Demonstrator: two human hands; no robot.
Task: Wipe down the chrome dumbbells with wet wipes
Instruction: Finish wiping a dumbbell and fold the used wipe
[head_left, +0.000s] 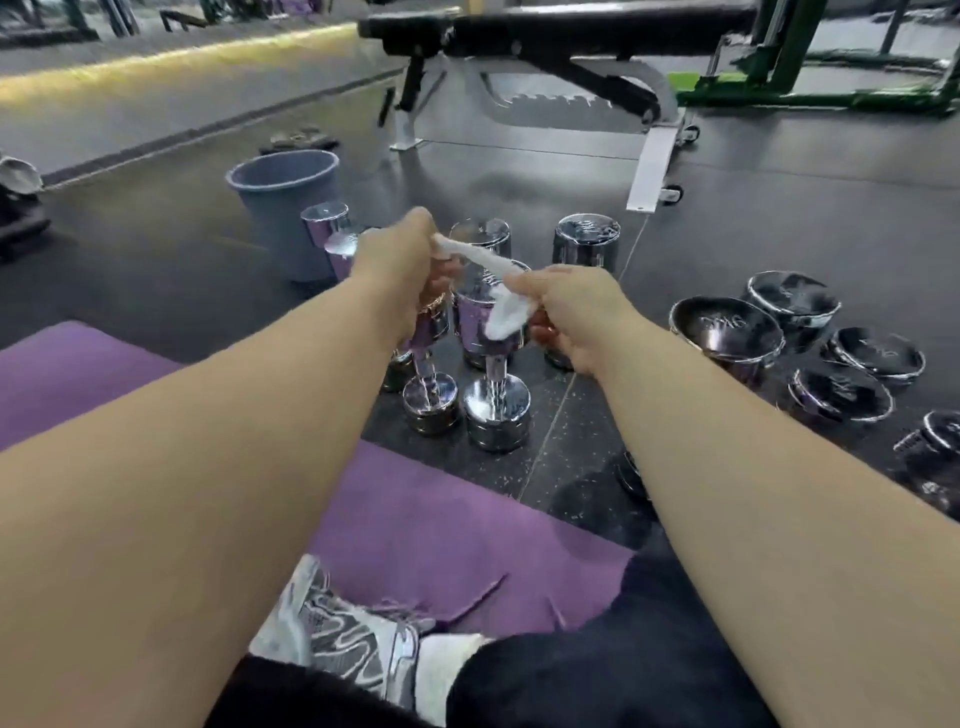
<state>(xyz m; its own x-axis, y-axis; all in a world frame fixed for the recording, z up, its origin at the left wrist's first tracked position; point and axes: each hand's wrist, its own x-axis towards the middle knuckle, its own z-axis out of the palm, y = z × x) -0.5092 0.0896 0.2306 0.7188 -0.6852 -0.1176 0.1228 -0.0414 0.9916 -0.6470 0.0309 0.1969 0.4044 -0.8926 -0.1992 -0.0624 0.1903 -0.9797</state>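
Chrome dumbbells (496, 410): stood on end on the floor, directly beneath both hands. Wet wipe (488, 262), twisted, is held stretched between left hand (400, 260) and right hand (571, 306), fingers curled round each end. Dumbbells judged heavy, rigid, slick; best gripped at the narrow handle.

left hand (395, 260) + right hand (566, 306) | pinch wet wipe (493, 280) | above dumbbells (493, 364)

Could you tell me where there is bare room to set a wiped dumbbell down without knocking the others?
Bare floor lies between the blue-grey bin and the purple mat, and between the right-hand dumbbells and the bench. The mat has room too. Crowded: the upright dumbbells below the wet wipe.
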